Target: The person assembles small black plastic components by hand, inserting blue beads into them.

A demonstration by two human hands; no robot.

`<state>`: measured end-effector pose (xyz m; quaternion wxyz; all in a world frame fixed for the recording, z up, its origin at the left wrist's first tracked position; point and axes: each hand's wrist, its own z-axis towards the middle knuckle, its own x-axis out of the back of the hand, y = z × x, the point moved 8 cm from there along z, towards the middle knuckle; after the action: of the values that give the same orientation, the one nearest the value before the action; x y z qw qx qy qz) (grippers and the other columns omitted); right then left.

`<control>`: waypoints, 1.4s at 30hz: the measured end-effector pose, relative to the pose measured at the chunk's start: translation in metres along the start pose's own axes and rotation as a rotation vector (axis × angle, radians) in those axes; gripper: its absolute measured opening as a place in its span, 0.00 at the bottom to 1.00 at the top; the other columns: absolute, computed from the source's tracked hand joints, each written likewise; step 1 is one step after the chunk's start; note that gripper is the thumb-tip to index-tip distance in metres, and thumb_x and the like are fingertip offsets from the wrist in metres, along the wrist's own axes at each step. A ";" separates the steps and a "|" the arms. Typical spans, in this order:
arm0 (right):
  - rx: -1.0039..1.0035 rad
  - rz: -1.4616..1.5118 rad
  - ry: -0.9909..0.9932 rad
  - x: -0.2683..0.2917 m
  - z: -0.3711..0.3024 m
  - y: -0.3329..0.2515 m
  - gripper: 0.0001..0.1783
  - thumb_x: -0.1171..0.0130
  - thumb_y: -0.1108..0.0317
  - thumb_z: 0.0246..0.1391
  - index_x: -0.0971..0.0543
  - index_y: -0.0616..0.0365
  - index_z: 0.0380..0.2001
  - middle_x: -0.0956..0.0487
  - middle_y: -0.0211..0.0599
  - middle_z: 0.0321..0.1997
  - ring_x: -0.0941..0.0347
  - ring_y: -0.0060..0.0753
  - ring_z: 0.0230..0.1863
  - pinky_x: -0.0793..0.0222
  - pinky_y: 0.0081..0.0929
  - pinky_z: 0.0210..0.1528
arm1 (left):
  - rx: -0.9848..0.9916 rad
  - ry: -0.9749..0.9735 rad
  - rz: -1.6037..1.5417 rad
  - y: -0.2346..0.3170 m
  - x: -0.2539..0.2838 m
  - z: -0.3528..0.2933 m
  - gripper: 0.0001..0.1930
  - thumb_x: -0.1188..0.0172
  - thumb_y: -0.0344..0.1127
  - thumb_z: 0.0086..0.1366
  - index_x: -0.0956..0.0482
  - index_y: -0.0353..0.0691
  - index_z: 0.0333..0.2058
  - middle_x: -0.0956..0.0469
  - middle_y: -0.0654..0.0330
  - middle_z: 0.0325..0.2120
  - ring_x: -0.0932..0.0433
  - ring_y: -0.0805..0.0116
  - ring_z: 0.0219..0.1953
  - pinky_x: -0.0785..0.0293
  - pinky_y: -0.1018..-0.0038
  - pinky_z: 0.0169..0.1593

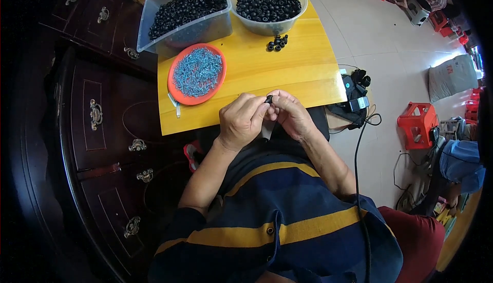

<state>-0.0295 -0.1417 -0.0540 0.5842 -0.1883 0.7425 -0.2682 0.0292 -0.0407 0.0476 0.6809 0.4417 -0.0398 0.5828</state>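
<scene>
At the near edge of the yellow table (287,70), both my hands meet around a small black rounded piece (268,99). My left hand (240,120) is closed, its thumb and forefinger at the piece's near side. Pinching from the other side, my right hand (294,114) has its thumb against it and its other fingers curled beneath. An orange-red plate (172,89) heaped with small silvery-blue pieces (197,72) lies beyond my left hand. Several loose black pieces (277,43) sit farther off, beside a round clear tub (269,28) full of similar ones.
A rectangular clear bin (197,34) of black pieces stands at the far left of the table. Dark wooden drawers (97,108) line my left. To the right, a black cable (358,165) hangs near my arm; red stools (417,124), a white sack (453,77) and other people occupy the floor.
</scene>
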 end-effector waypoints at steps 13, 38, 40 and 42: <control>0.005 -0.100 -0.006 0.007 -0.002 0.000 0.10 0.43 0.61 0.65 0.22 0.57 0.39 0.23 0.26 0.30 0.30 0.18 0.32 0.33 0.18 0.39 | 0.030 -0.026 -0.024 -0.002 -0.001 0.000 0.04 0.35 0.26 0.61 0.19 0.34 0.34 0.22 0.54 0.26 0.21 0.60 0.26 0.26 0.70 0.30; 0.000 -0.123 -0.022 0.002 -0.004 0.000 0.10 0.43 0.61 0.65 0.22 0.57 0.37 0.23 0.26 0.29 0.31 0.17 0.31 0.33 0.17 0.38 | 0.213 0.016 -0.265 -0.011 -0.002 -0.005 0.10 0.32 0.17 0.54 0.17 0.33 0.35 0.18 0.56 0.31 0.18 0.71 0.31 0.22 0.77 0.35; 0.002 -0.133 -0.021 0.002 -0.004 0.000 0.10 0.43 0.61 0.65 0.22 0.57 0.37 0.23 0.26 0.29 0.31 0.16 0.31 0.33 0.17 0.38 | 0.212 0.005 -0.278 -0.012 -0.003 -0.005 0.10 0.32 0.17 0.54 0.17 0.33 0.35 0.19 0.57 0.30 0.19 0.71 0.31 0.22 0.77 0.35; 0.006 -0.145 -0.019 0.003 -0.004 0.000 0.10 0.43 0.61 0.65 0.22 0.56 0.37 0.23 0.25 0.29 0.31 0.16 0.31 0.33 0.17 0.38 | 0.209 -0.005 -0.293 -0.013 -0.004 -0.005 0.10 0.31 0.17 0.53 0.17 0.33 0.35 0.19 0.57 0.30 0.19 0.72 0.31 0.22 0.77 0.35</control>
<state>-0.0346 -0.1430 -0.0557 0.5708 -0.2425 0.7205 -0.3101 0.0366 -0.0390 0.0348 0.7087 0.5127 0.0842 0.4774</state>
